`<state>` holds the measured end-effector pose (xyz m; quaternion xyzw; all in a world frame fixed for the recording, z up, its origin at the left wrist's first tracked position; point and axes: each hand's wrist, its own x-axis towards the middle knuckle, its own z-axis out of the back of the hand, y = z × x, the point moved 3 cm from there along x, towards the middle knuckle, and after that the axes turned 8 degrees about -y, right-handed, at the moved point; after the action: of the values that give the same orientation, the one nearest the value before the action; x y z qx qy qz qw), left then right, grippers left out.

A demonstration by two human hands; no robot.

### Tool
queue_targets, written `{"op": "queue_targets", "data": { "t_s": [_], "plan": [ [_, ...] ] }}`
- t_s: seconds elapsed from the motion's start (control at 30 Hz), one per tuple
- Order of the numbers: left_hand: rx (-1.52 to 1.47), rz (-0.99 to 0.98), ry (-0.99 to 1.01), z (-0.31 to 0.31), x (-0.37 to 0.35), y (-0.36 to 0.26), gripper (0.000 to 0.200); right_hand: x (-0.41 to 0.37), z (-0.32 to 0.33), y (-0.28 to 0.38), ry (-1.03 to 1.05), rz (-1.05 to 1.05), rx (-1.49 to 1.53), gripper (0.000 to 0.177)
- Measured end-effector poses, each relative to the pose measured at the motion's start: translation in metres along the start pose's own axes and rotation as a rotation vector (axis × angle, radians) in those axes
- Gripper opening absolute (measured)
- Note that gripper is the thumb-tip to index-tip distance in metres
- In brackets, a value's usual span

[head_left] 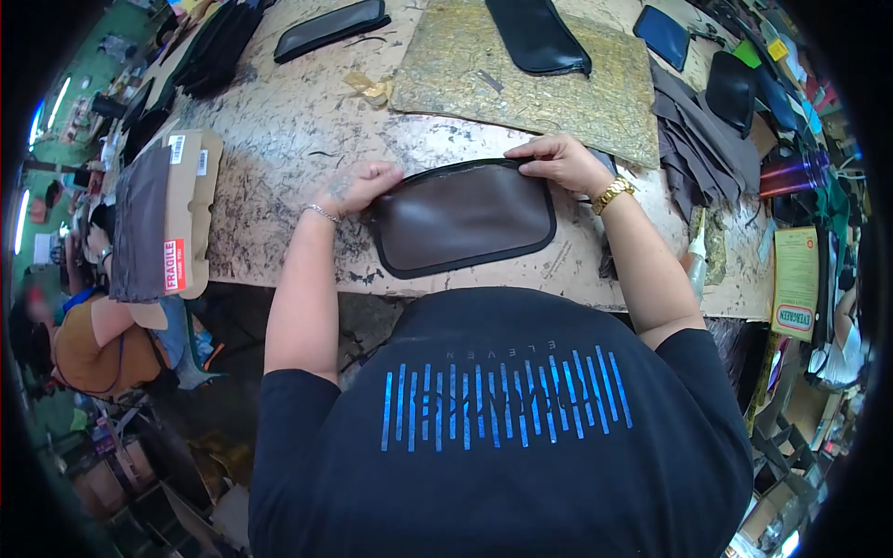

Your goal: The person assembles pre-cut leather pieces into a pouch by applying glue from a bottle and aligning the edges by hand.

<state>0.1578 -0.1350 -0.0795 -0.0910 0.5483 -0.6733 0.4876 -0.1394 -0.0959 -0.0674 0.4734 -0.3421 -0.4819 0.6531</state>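
Note:
A dark brown leather pouch (465,219) with black edging lies flat on the worktable before me, its long top edge away from my body. My left hand (367,183) is closed at the pouch's upper left corner, fingers curled around the edge. At the upper right, my right hand (563,163) pinches the black top edge between thumb and fingers. Along that edge, between the hands, runs a thin, uneven strip. Beyond the pouch is a yellowish mottled board (446,79), with a black pouch (538,37) lying on it.
A cardboard piece (198,205) with a FRAGILE label sticks out at the table's left edge. Right of me are dark cloth pieces (693,139), a glue bottle (695,251) and a purple tumbler (793,174). Another pouch (332,30) lies farther back. A person (102,344) sits at left.

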Motion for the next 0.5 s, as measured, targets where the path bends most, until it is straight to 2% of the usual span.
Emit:
{"op": "queue_targets", "data": {
  "t_s": [0.03, 0.07, 0.13, 0.17, 0.23, 0.27, 0.33, 0.4, 0.5],
  "plan": [
    [0.036, 0.078, -0.193, -0.001, -0.003, -0.001, 0.022, -0.002, 0.002, 0.004, 0.020, -0.174, 0.000, 0.026],
    [0.029, 0.085, -0.200, -0.003, -0.004, -0.002, 0.022, -0.003, 0.002, 0.007, 0.038, -0.346, -0.003, 0.025],
    [0.075, -0.056, -0.071, -0.005, -0.004, -0.006, 0.023, -0.001, -0.002, 0.011, 0.040, -0.302, -0.022, 0.025],
    [0.104, -0.071, -0.085, -0.005, -0.002, -0.004, 0.020, 0.001, -0.004, 0.010, 0.015, -0.154, -0.106, 0.025],
    [0.056, 0.000, -0.093, -0.005, 0.003, 0.008, 0.020, 0.002, -0.006, 0.007, -0.041, 0.076, -0.178, 0.024],
    [0.006, 0.063, -0.098, -0.005, 0.006, 0.014, 0.021, 0.001, -0.005, 0.005, -0.040, 0.074, -0.176, 0.024],
    [-0.024, 0.019, -0.120, -0.008, 0.004, 0.014, 0.019, -0.004, -0.003, 0.007, -0.032, 0.223, -0.451, 0.024],
    [-0.056, -0.026, -0.146, -0.012, 0.002, 0.014, 0.018, -0.008, -0.004, 0.005, -0.048, 0.195, -0.425, 0.022],
    [0.064, -0.112, -0.242, -0.014, -0.002, 0.011, 0.017, -0.008, -0.003, 0.012, -0.068, 0.245, -0.585, 0.023]
  ]
}}
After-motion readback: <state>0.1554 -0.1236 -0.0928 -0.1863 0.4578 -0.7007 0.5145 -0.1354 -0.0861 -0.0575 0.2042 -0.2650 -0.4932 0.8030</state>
